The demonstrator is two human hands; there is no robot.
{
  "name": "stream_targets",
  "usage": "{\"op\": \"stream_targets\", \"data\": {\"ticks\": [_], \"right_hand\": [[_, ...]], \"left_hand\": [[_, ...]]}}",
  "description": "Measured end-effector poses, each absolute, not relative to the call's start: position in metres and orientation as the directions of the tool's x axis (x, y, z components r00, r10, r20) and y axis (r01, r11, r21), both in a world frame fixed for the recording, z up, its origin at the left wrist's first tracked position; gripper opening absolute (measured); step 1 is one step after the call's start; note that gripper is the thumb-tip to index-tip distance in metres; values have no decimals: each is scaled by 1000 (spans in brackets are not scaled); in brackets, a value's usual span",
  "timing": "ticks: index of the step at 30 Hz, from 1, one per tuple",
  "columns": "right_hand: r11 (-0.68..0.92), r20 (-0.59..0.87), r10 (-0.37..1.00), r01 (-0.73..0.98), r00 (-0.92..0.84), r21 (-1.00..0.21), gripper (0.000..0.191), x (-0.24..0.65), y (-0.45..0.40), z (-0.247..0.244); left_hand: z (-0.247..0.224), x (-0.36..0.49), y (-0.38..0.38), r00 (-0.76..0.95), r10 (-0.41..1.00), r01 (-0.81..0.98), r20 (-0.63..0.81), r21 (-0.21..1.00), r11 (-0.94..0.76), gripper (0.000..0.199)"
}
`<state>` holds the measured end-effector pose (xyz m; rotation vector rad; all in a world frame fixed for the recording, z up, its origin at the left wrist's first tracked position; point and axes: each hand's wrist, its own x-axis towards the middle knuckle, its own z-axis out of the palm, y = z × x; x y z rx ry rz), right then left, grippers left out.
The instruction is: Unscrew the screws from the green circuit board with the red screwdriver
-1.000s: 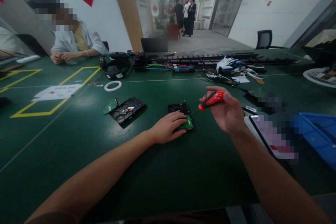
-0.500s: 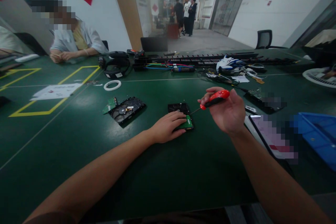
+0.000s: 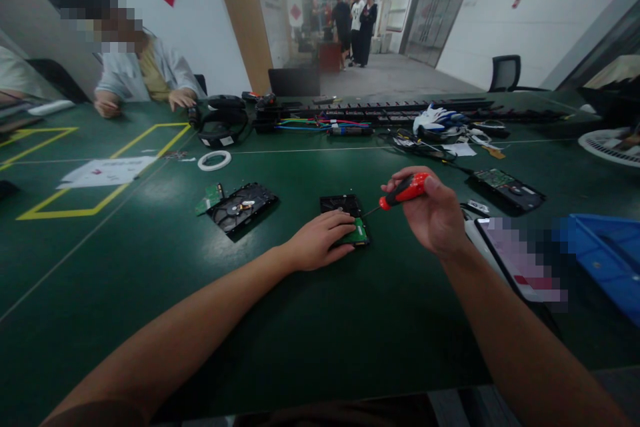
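Note:
A black hard drive (image 3: 341, 202) with a green circuit board (image 3: 358, 232) lies on the dark green table (image 3: 320, 320). Across the drive's left part rests my left hand (image 3: 320, 240), its fingers over the board, pressing it against the table. My right hand (image 3: 433, 213) is wrapped round the red and black handle of a screwdriver (image 3: 406, 191). The thin shaft slants down to the left, and its tip is at the board's upper right edge. Whether the tip sits in a screw is too small to tell.
An opened drive (image 3: 243, 209) lies to the left, another drive (image 3: 509, 191) to the right. Near my right forearm are a phone (image 3: 515, 253) and a blue bin (image 3: 605, 260). Cables, gloves (image 3: 437, 121) and a headset (image 3: 223, 121) line the back. A person (image 3: 150, 73) sits across at the left.
The screwdriver handle has turned and shifted slightly left in my right hand, whose fingers have curled further. My left hand stays put. The seated person's hands have moved apart.

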<state>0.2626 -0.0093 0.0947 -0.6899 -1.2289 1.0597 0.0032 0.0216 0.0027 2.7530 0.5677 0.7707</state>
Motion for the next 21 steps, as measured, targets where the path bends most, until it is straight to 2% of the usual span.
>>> {"op": "stream_targets", "data": {"ticks": [6, 13, 21], "right_hand": [[317, 372, 925, -382, -77, -868, 32, 260, -10, 97], [333, 376, 926, -385, -39, -861, 52, 260, -8, 97], [344, 377, 926, -337, -37, -877, 42, 262, -8, 96]], "left_hand": [[2, 4, 22, 786, 422, 307, 452, 307, -901, 42], [1, 4, 22, 786, 409, 303, 463, 289, -908, 42], [2, 4, 22, 784, 414, 300, 463, 301, -905, 42]]}}
